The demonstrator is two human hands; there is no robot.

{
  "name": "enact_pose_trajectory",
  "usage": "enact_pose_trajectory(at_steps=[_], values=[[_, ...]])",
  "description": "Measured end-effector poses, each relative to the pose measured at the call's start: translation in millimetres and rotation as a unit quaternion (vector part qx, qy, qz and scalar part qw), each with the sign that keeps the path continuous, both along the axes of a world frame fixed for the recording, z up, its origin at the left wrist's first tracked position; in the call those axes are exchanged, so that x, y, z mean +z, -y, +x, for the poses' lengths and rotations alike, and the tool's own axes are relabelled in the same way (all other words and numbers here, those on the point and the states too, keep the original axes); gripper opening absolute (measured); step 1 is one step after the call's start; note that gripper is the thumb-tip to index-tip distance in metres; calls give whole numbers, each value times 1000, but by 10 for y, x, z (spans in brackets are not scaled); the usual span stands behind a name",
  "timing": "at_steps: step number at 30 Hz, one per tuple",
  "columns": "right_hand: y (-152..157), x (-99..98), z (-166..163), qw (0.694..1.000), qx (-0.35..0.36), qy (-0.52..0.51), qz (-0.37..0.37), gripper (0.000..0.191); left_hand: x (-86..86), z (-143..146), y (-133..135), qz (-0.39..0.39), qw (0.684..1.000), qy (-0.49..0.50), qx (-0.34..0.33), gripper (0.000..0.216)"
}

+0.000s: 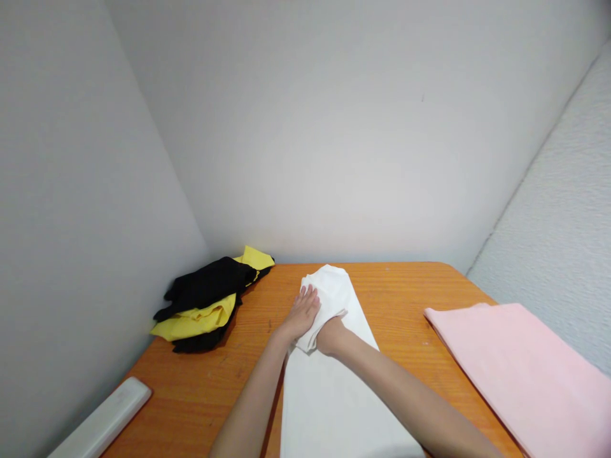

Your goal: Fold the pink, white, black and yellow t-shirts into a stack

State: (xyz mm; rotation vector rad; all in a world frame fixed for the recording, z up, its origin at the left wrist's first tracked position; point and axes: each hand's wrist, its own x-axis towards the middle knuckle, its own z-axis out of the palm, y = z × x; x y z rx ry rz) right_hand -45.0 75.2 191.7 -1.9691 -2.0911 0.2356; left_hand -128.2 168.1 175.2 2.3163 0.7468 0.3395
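Hands: both rest on the white cloth (329, 388) at the middle of the worktop (396, 299).
Left hand (301, 313): lies flat and released, fingers together, pressing the upper layer of cloth; it grasps nothing.
Right hand (330, 336): mostly tucked under a turned-over flap, so only wrist and knuckles show; whether it pinches the flap cannot be told.
White cloth: a long, narrow strip running from the near edge toward the wall (334, 159), its far end bunched and doubled back over the right hand.
Step in hand: judged a fold of the far end back onto the strip, the left palm holding the crease down.
Next move: would call for keeping the edges square and smoothing the rumpled far end flat before pressing.
Texture, white cloth: thin, matte, soft weave; smooth near the body, creased at the far end.
Black and yellow clothes (210, 299): a loose, crumpled heap at the left rear corner, well apart from the hands.
Pink cloth (520, 369): a flat, smooth folded rectangle at the right edge.
Worktop: orange wood grain, rounded corner.
Grey bar (102, 420): long, rounded, plastic-looking, at the near left.
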Motion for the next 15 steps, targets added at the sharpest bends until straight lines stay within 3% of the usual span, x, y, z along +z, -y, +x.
enact_pose_trajectory(at_steps=[6,10,13,15], values=[[494,-68,-528,999,-18,-3,39,62,-1,29,15,25,1000,-17,-4,67],[800,80,-777,999,-11,11,-28,67,11,19,112,98,994,-42,-2,69],[941,421,-730,988,96,-13,-120,78,21,12,189,139,989,-51,3,70],[937,712,-584,953,224,-60,-197,74,35,19,227,150,988,-44,9,71]])
